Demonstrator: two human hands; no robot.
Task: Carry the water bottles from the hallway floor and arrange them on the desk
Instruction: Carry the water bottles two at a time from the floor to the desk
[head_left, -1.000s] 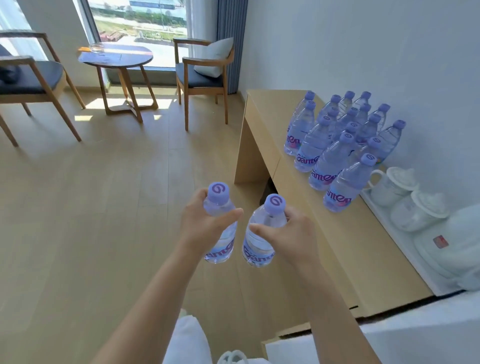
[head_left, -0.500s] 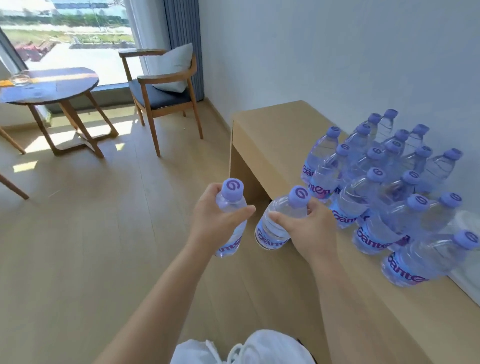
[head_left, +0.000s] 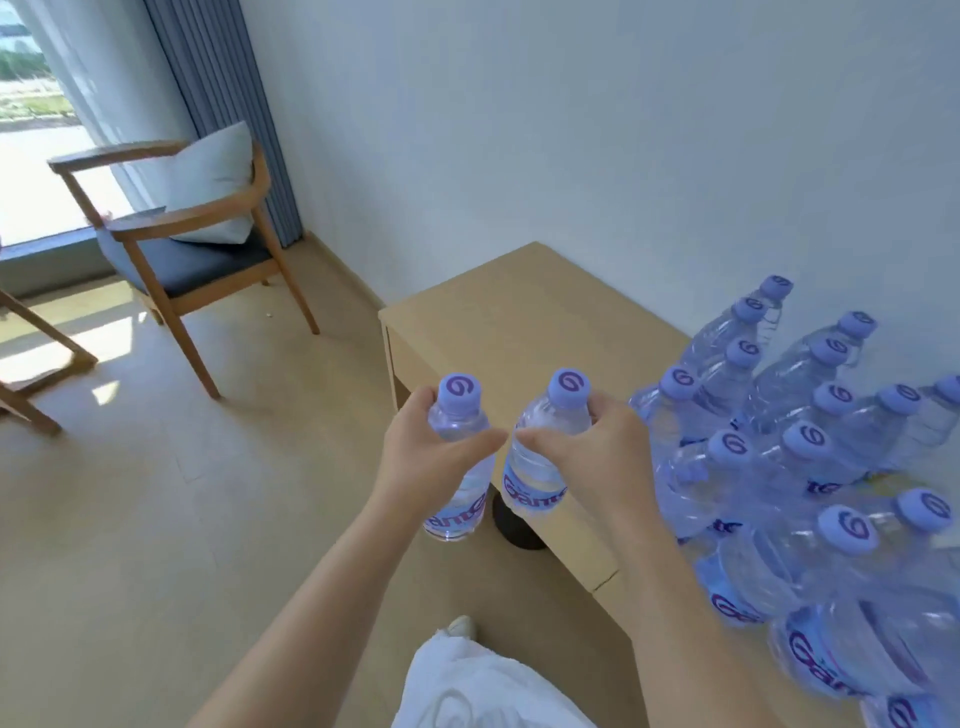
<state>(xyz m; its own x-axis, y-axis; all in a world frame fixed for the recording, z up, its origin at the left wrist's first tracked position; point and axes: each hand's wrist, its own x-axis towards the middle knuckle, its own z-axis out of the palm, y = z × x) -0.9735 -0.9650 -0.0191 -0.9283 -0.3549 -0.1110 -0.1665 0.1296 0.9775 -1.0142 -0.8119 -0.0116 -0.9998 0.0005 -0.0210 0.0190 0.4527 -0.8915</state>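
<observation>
At the far left a wooden armchair (head_left: 197, 228) with a dark seat and a pale cushion (head_left: 218, 187) stands on the light wood floor (head_left: 130, 519) by the window and the blue curtain (head_left: 223, 119).

The left hand (head_left: 431, 462) has its grip wrapped around the upper body of the left bottle (head_left: 460, 467), held upright in the air over the floor, just off the desk's front edge. The bottle is clear, ribbed plastic with a lilac cap bearing a purple swirl; its pale label shows purple lettering, partly hidden, reading "Gant…".

Just beside it, the right hand (head_left: 597, 462) has its grip closed around the shoulder of the right bottle (head_left: 545, 457), thumb across the front. It is the same make: lilac swirl cap, clear body, purple "Gante…" on the label. It hangs over the front edge of the desk (head_left: 519, 322), a light wooden top set against the white wall.

To the right, a cluster of matching bottles (head_left: 810, 467) stands upright on the desk, packed close, caps all lilac with the swirl, labels showing fragments of the same purple word.
</observation>
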